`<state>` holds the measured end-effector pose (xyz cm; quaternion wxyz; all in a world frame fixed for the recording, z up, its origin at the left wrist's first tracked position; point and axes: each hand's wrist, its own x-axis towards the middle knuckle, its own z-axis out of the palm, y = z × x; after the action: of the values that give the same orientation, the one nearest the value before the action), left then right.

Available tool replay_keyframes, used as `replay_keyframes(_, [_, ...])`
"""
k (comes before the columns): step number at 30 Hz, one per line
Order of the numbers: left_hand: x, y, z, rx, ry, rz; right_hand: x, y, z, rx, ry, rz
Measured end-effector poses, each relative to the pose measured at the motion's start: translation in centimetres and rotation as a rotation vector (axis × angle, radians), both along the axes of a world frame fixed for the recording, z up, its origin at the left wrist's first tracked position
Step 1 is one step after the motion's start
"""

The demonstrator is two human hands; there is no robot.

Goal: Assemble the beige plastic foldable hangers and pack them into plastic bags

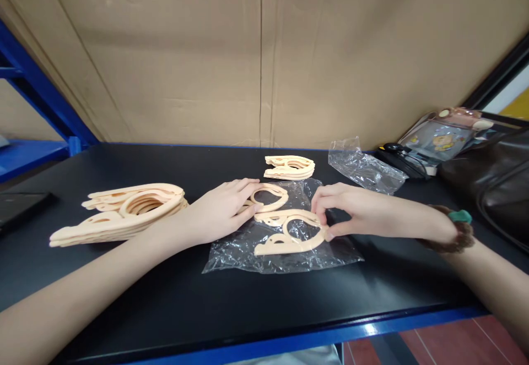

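Two cream folding hangers lie on a clear plastic bag [243,255] in front of me. My right hand [341,211] pinches the rounded end of the nearer folding hanger [289,245], thumb below and fingers above. My left hand [225,208] has its fingers and thumb closed on the left side of the farther folding hanger [283,199], partly covering it. Left of my left hand rests a thick stack of folded hangers [119,216]. Behind the bag sits a smaller stack of folded hangers [289,167].
A second crumpled clear bag [363,167] lies at the back right. Beside it are a dark cabled object [397,156], a clear pouch [440,134] and a dark leather bag [496,172]. A flat black object [22,211] lies far left. Cardboard [185,67] walls the back of the black table [231,310].
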<state>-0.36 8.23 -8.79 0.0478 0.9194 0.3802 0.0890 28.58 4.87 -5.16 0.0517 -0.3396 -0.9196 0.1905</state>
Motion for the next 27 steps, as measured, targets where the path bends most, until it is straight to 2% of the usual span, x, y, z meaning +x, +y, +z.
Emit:
replay_keyframes(6, [0.0,0.1,0.0,-0.035,-0.033,0.017,-1.0,-0.3,-0.7,0.217,-0.054,-0.135])
replay_keyframes(8, [0.0,0.0,0.0,-0.044,-0.027,0.011,-0.4,-0.3,-0.5,0.168,-0.071,-0.149])
replay_keyframes(12, [0.0,0.0,0.1,-0.049,-0.022,0.024,1.0,0.1,0.2,-0.025,-0.082,-0.089])
replay_keyframes(15, [0.1,0.0,0.1,-0.048,-0.013,0.033,0.9,0.2,0.3,-0.053,-0.081,-0.029])
replay_keyframes(21, [0.2,-0.2,0.2,-0.043,-0.019,0.015,-1.2,-0.2,-0.7,0.057,-0.004,-0.012])
replay_keyframes(27, [0.2,-0.4,0.0,-0.021,-0.019,0.025,-2.3,-0.5,-1.8,0.213,-0.012,-0.118])
